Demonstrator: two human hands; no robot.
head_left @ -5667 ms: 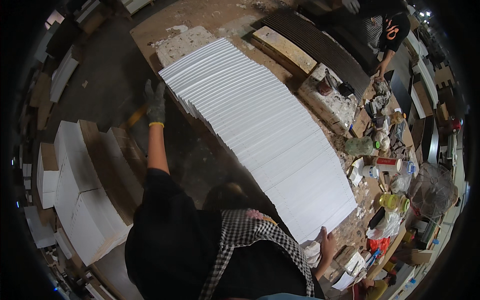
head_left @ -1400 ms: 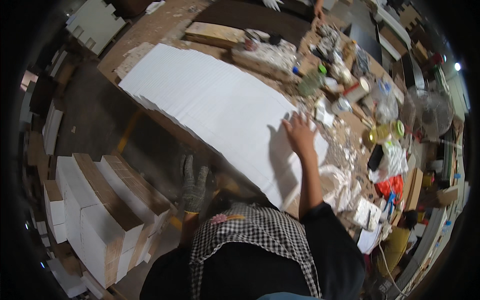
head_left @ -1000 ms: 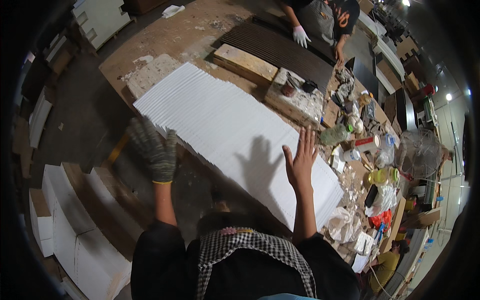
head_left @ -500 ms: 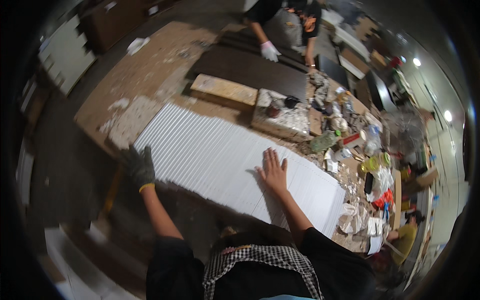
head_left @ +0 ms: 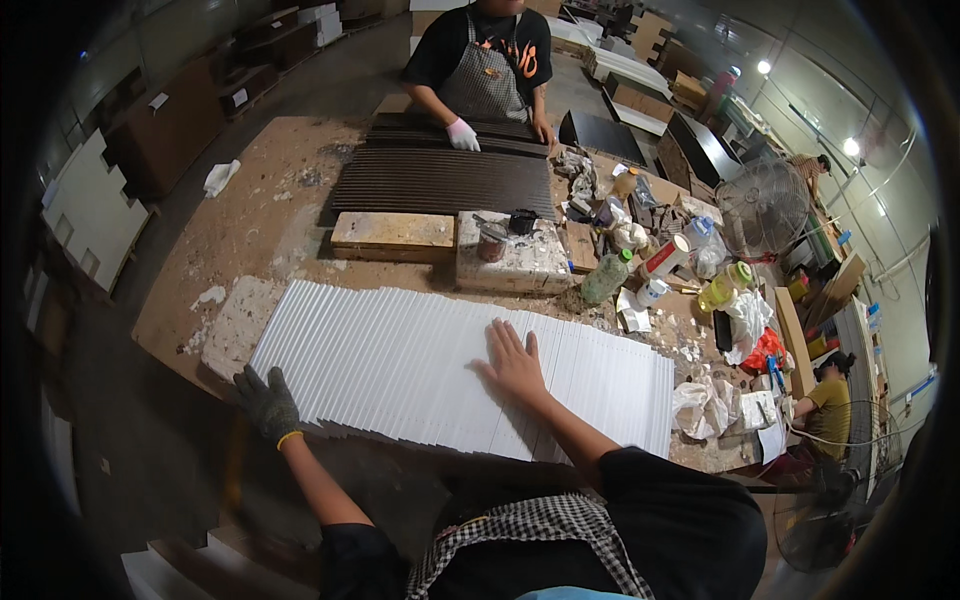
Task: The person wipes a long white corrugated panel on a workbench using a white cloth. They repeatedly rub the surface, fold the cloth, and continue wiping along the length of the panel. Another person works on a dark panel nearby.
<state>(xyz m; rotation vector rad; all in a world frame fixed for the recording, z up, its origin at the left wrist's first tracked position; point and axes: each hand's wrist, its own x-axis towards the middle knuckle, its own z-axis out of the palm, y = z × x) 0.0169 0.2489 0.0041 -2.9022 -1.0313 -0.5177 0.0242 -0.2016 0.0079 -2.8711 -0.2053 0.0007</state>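
A row of long white strips or thin panels [head_left: 400, 360] lies side by side and partly overlapping on the worktable, their ends forming a stepped edge. My right hand [head_left: 515, 362], bare, rests flat on top of them, right of their middle, fingers stretched out. My left hand [head_left: 266, 404] wears a dark grey-green glove with a yellow cuff. It is at the near left end of the row, fingers extended; whether it presses on the edge I cannot tell.
Across the worktable [head_left: 265, 170], a co-worker's white-gloved hand [head_left: 462, 135] is on dark strips [head_left: 440, 180]. Between us are a wooden block [head_left: 392, 232] and a stained block [head_left: 515, 262] holding small pots. Bottles [head_left: 606, 278], rags and crumpled wrapping [head_left: 703, 408] crowd the right. A fan [head_left: 763, 208] stands beyond.
My view has swung and lifted, showing more of the co-worker and room. Both hands keep nearly the same places at the white strips.
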